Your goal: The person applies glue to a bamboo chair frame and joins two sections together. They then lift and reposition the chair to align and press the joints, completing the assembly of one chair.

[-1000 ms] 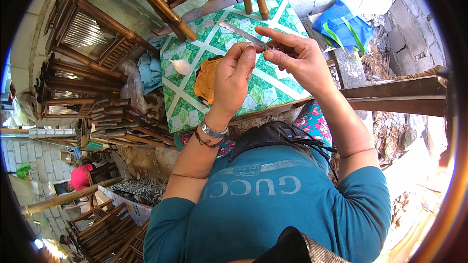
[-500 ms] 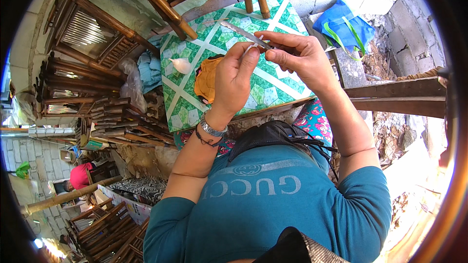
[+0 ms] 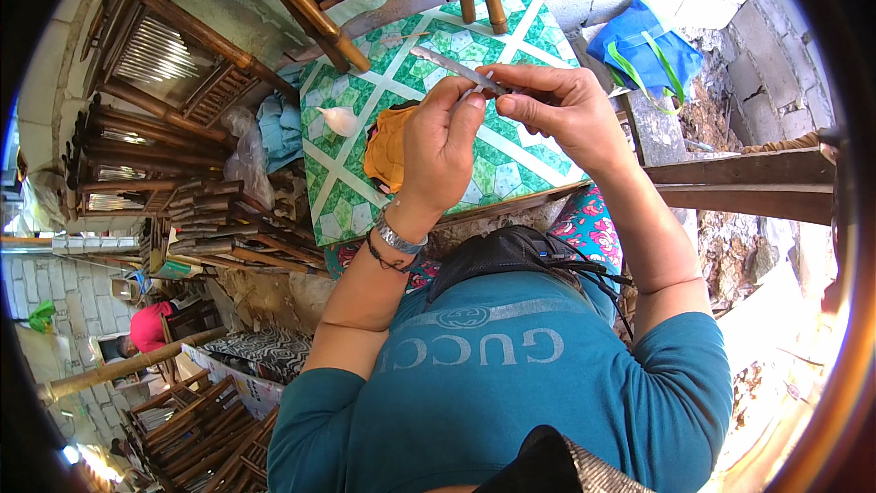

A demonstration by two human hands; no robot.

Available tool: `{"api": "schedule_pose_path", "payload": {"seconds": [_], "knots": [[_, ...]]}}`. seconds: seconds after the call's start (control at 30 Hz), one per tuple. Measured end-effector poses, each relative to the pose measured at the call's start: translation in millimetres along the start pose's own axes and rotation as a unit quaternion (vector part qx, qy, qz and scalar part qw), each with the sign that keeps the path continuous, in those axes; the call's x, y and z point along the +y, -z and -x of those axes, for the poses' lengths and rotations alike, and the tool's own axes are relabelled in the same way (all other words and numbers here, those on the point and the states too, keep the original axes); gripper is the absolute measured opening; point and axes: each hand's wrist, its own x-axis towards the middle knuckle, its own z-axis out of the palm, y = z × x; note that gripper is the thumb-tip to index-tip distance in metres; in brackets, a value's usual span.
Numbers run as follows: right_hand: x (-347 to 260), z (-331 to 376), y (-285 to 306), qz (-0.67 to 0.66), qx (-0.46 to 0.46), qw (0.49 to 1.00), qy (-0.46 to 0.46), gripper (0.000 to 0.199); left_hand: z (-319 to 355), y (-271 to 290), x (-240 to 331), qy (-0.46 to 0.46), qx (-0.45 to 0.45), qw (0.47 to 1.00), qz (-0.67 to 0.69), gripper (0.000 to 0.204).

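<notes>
My right hand [image 3: 557, 100] is closed on the near end of a narrow grey knife [image 3: 443, 60], whose blade points to the far left. Its handle is hidden by my fingers. Close beside it, my left hand [image 3: 442, 141] pinches a thin whitish piece [image 3: 480, 89] against the blade; what it is exactly is too small to tell. Both hands are over a table [image 3: 497, 181] covered in green and white patterned sheet. A white bulb-shaped thing [image 3: 338, 120], like a garlic bulb, lies to the left. An orange cloth item [image 3: 385, 157] with dark edging sits partly behind my left hand.
A bamboo chair [image 3: 328, 0] stands against the table's far edge. More bamboo furniture [image 3: 164, 164] is stacked at the left. A blue bag [image 3: 643, 46] with green handles rests at the far right, near wooden boards [image 3: 744, 181]. A person in red [image 3: 149, 327] is in the left background.
The knife blade and both hands have shifted very slightly, with the grip unchanged. The white bulb-shaped thing and the orange cloth item stay where they were.
</notes>
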Motion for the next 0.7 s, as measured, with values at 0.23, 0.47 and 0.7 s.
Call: {"api": "schedule_pose_path", "payload": {"seconds": [0.23, 0.47, 0.7], "knots": [[-5.8, 1.1, -0.3, -0.010, -0.015, 0.999, -0.033, 0.037, -1.1, -0.7, 1.4, -0.083, 0.016, 0.990, -0.108, 0.028], [-6.9, 0.5, -2.6, -0.023, -0.028, 0.998, -0.050, 0.036, -2.5, -5.8, -0.5, -0.112, 0.062, 0.982, -0.141, 0.030], [-2.7, 0.8, -7.1, -0.041, -0.023, 0.999, -0.018, 0.036, -0.3, -6.7, -5.5, -0.120, 0.089, 0.983, -0.107, 0.030]]}}
